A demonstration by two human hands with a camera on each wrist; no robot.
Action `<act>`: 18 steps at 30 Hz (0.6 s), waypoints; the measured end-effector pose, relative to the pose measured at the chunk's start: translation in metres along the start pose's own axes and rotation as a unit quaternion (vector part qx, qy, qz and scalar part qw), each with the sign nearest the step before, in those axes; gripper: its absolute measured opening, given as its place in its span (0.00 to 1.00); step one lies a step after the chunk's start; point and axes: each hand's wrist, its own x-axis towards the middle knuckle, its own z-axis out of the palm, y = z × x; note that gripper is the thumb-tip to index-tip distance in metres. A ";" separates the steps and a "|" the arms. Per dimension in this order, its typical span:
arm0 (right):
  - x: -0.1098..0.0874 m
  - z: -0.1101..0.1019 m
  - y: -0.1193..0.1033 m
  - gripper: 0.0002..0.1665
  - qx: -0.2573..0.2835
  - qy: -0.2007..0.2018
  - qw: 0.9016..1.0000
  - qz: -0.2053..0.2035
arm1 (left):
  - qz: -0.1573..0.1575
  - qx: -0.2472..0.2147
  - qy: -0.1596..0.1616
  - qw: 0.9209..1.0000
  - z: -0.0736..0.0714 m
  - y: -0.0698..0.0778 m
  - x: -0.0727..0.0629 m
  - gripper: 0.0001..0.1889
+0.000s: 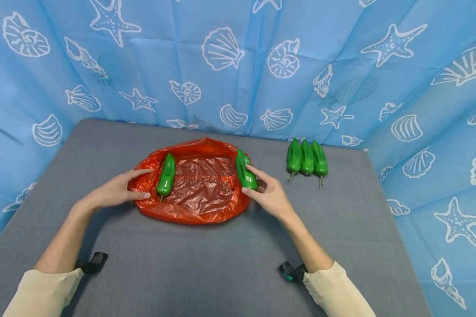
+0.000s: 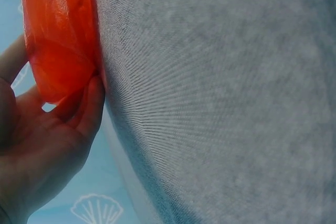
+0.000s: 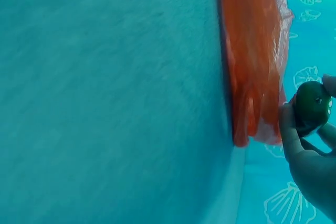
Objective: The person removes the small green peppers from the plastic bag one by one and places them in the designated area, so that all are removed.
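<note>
While a green pepper is pinched by the right hand, thumb and fingers half curled, over the right rim of the red bag, the left rim is gripped by the left hand — thumb and fingers parted around the plastic. The bag is spread nearer the tabletop's far edge, a second pepper laid inside — and by the far right corner, three more peppers are lined up.

The left wrist view's top edge crops the red bag, and its left edge crops the left hand. Both sleeves run out past the head view's bottom edge.
</note>
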 end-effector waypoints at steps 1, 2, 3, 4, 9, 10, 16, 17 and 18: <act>-0.002 -0.002 0.001 0.39 -0.003 0.001 1.000 -0.001 | 0.001 0.000 0.000 1.000 0.000 0.000 0.000 0.41; -0.003 -0.004 0.003 0.40 -0.005 0.002 1.000 -0.001 | 0.002 -0.001 0.001 1.000 0.000 0.000 0.000 0.41; -0.005 -0.006 0.004 0.40 -0.008 0.003 1.000 -0.002 | 0.003 -0.001 0.001 1.000 0.000 0.000 0.000 0.41; -0.007 -0.008 0.005 0.40 -0.010 0.005 1.000 -0.001 | 0.003 -0.001 0.001 1.000 0.000 0.000 0.000 0.41; -0.017 -0.016 0.008 0.40 -0.018 0.014 1.000 0.005 | 0.002 0.000 0.000 1.000 0.000 0.000 -0.001 0.41; -0.018 -0.018 0.009 0.40 -0.019 0.015 1.000 0.007 | 0.002 0.000 0.000 1.000 0.000 0.000 -0.001 0.41; -0.028 -0.028 0.011 0.41 -0.021 0.016 0.999 0.019 | 0.001 -0.001 -0.002 1.000 0.000 -0.001 0.000 0.42; -0.029 -0.030 0.011 0.41 -0.021 0.018 0.999 0.022 | 0.001 -0.001 -0.002 1.000 0.000 -0.001 0.000 0.42; -0.031 -0.032 0.011 0.41 -0.020 0.018 0.999 0.024 | 0.001 -0.001 -0.002 1.000 -0.001 -0.001 0.000 0.42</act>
